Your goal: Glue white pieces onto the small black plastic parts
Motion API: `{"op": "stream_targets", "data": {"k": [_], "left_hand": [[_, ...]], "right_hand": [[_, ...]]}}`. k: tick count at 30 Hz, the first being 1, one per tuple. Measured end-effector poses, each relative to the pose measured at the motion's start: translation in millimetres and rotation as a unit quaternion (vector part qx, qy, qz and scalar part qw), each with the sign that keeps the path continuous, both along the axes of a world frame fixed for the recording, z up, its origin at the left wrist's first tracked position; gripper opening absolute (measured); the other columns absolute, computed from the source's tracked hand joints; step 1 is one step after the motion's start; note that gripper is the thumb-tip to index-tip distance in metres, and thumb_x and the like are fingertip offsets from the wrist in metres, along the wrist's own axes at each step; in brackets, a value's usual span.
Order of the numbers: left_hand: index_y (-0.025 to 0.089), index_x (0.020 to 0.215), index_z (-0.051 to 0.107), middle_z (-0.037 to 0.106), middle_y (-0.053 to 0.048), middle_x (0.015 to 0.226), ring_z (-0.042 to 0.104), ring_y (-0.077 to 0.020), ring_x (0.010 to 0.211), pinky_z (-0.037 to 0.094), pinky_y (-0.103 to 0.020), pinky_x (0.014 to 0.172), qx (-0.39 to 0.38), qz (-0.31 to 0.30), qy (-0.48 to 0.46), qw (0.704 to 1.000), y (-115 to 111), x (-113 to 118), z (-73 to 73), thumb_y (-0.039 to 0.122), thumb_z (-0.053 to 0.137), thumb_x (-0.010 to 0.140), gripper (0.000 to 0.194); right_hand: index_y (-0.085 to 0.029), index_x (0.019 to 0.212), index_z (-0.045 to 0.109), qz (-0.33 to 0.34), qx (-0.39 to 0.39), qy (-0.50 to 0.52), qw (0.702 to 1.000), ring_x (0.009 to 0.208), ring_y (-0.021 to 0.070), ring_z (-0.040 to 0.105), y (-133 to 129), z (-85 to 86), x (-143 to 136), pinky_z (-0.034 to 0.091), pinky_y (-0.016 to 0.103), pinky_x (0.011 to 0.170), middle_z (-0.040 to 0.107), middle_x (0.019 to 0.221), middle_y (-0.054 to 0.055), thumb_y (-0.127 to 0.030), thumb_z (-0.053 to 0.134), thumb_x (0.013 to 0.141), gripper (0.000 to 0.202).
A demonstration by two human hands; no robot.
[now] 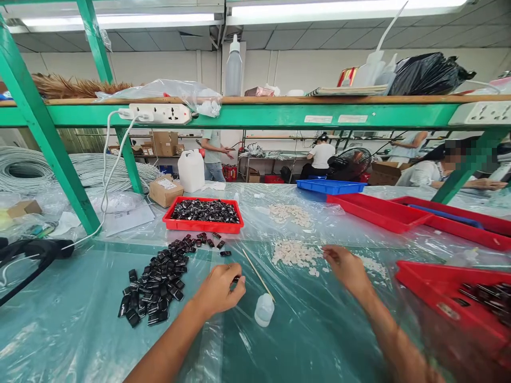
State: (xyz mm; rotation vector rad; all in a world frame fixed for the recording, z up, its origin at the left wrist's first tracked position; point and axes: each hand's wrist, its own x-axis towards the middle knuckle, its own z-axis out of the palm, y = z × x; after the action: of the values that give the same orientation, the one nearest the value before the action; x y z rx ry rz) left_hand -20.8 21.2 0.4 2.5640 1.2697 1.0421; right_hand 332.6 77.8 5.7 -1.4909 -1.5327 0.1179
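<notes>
My left hand (222,287) is closed, with a small black plastic part (236,279) between thumb and fingers. A pile of similar black parts (159,284) lies to its left on the plastic-covered table. My right hand (348,268) is at the right edge of a heap of small white pieces (294,253), its fingertips drawn together; whether it pinches something is too small to tell. Between the hands stands a small translucent bottle (264,310), and a thin wooden stick (257,274) lies by its top.
Behind the pile sits a red tray (203,227) full of black parts. Another red tray (443,303) with dark parts stands at right. Further back are more white pieces (290,215), a blue tray (330,186) and a white jug (191,171). A green shelf frame (271,114) crosses above.
</notes>
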Motion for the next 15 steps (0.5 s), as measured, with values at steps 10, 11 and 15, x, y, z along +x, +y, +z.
{"op": "stream_targets", "data": {"k": [10,11,15], "left_hand": [[0.024,0.096,0.05,0.065,-0.002,0.079,0.062,-0.0181,0.062,0.054,-0.032,0.06,0.057,-0.053,-0.018,0.997,-32,23,13.5,0.027,0.041,0.098,0.01],[0.024,0.099,0.051,0.066,-0.003,0.083,0.064,-0.0185,0.064,0.055,-0.033,0.06,0.063,-0.065,-0.014,0.996,-34,25,13.9,0.027,0.041,0.098,0.01],[0.023,0.11,0.053,0.072,-0.006,0.093,0.069,-0.0198,0.07,0.057,-0.034,0.062,0.106,-0.067,0.015,0.992,-38,27,12.4,0.023,0.04,0.102,0.015]], "right_hand": [[-0.029,0.101,0.072,0.242,0.085,0.015,0.967,0.088,0.0193,0.074,-73,13.6,-111,0.061,0.03,0.075,0.075,0.095,0.004,-0.028,0.061,0.095,0.012],[-0.029,0.102,0.071,0.249,0.093,0.029,0.964,0.087,0.0184,0.073,-81,13.7,-117,0.061,0.03,0.073,0.074,0.095,0.004,-0.025,0.061,0.095,0.012],[-0.029,0.103,0.068,0.258,0.129,0.101,0.952,0.084,0.0162,0.072,-98,12.1,-130,0.062,0.027,0.07,0.071,0.09,0.001,-0.018,0.065,0.092,0.016]]}}
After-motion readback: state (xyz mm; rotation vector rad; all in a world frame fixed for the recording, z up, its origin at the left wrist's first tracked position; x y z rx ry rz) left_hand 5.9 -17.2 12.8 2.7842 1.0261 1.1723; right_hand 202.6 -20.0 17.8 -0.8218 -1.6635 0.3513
